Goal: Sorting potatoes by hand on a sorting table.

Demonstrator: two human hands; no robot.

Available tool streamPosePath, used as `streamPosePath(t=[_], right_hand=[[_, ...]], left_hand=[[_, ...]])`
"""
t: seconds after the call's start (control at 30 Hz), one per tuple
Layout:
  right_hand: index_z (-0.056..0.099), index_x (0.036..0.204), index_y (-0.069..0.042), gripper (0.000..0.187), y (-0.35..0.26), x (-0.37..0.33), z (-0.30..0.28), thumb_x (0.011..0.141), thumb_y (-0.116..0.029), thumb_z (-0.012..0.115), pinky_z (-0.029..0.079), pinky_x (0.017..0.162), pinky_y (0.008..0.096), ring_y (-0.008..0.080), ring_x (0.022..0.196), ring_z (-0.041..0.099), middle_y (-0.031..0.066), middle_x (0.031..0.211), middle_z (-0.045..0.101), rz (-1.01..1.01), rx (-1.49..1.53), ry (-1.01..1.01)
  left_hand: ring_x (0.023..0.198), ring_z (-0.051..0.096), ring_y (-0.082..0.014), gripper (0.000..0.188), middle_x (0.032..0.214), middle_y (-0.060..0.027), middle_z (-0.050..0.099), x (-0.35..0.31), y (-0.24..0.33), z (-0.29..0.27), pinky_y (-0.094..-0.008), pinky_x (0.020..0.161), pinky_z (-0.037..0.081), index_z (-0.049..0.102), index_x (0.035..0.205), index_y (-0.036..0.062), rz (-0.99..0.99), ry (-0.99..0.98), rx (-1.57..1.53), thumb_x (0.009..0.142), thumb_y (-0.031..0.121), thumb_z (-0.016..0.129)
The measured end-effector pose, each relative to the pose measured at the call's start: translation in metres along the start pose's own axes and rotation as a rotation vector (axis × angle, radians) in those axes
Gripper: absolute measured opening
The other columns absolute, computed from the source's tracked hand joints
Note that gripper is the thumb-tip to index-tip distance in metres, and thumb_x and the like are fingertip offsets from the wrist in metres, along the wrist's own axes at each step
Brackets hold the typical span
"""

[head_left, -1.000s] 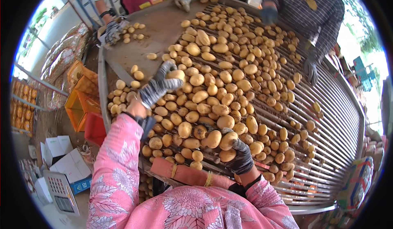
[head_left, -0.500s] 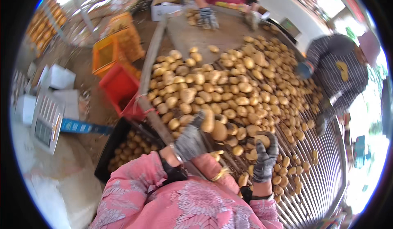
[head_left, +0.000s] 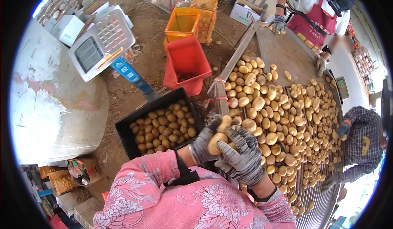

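My left hand (head_left: 201,146), in a grey glove, is closed around potatoes (head_left: 217,143) near the black crate's right edge. Its fingers are partly hidden by them. My right hand (head_left: 244,157), in a striped grey glove, lies close beside it, fingers curled over the same potatoes; another potato shows partly under its fingers. The two hands are almost touching. To their right, many loose potatoes (head_left: 282,126) cover a slatted sorting table. On the left stands a black crate (head_left: 127,137), partly filled with potatoes.
A digital scale display (head_left: 88,53) on a blue post rises behind the crate. Beyond it stand a red bin (head_left: 174,75) and an orange crate (head_left: 168,34). A wooden rail (head_left: 241,48) edges the table. One person (head_left: 315,28) works at the far end, another (head_left: 364,137) at the right.
My view has turned left, bringing the black crate and scale fully in. My hands have come together beside the crate, with potatoes between them; earlier they were apart over the table.
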State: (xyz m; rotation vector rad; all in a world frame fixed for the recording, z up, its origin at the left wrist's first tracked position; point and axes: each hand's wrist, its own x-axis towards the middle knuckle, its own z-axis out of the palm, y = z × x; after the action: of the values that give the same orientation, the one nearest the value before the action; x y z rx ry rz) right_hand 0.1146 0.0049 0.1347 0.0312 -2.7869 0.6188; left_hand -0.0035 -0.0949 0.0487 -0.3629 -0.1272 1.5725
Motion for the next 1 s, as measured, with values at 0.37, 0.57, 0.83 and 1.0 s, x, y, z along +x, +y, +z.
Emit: streamPosePath(t=[0.37, 0.57, 0.83, 1.0], right_hand=[[0.061, 0.105, -0.002, 0.044, 0.027, -0.089, -0.01, 0.073, -0.027, 0.077, 0.049, 0.087, 0.0397, 0.0348, 0.101, 0.059, 0.0171, 0.112, 0.06, 0.456, 0.071, 0.156], [0.061, 0.105, 0.0, 0.039, 0.03, -0.142, -0.011, 0.074, -0.02, 0.075, 0.05, 0.082, 0.0367, 0.0291, 0.094, 0.061, 0.0148, 0.103, 0.061, 0.715, 0.112, 0.228], [0.058, 0.12, -0.004, 0.036, 0.03, -0.168, -0.001, 0.088, -0.019, 0.064, 0.045, 0.09, 0.0369, 0.0305, 0.105, 0.057, 0.0144, 0.114, 0.059, 0.731, 0.228, 0.053], [0.064, 0.106, -0.006, 0.038, 0.026, -0.163, 0.005, 0.075, -0.025, 0.074, 0.051, 0.079, 0.0401, 0.0344, 0.091, 0.062, 0.0154, 0.101, 0.063, 0.665, 0.107, 0.009]], left_hand=[[0.113, 0.055, -0.035, 0.054, 0.117, -0.0175, 0.059, -0.117, 0.128, -0.034, -0.0452, 0.097, 0.044, 0.053, 0.126, 0.012, 0.318, 1.333, 2.453, 0.083, 0.044, 0.063], [0.105, 0.057, -0.0355, 0.042, 0.109, -0.0191, 0.061, -0.063, 0.103, -0.007, -0.0419, 0.093, 0.045, 0.062, 0.113, 0.0072, 0.529, 0.734, 2.385, 0.078, 0.03, 0.069], [0.098, 0.058, -0.0336, 0.035, 0.102, -0.0132, 0.06, 0.024, 0.04, 0.033, -0.0445, 0.086, 0.046, 0.061, 0.106, 0.0067, 0.588, 0.156, 2.764, 0.076, 0.021, 0.069], [0.095, 0.059, -0.0334, 0.031, 0.098, -0.0134, 0.06, 0.032, 0.035, 0.025, -0.0437, 0.085, 0.046, 0.063, 0.1, 0.005, 0.567, 0.012, 2.785, 0.073, 0.02, 0.068]])
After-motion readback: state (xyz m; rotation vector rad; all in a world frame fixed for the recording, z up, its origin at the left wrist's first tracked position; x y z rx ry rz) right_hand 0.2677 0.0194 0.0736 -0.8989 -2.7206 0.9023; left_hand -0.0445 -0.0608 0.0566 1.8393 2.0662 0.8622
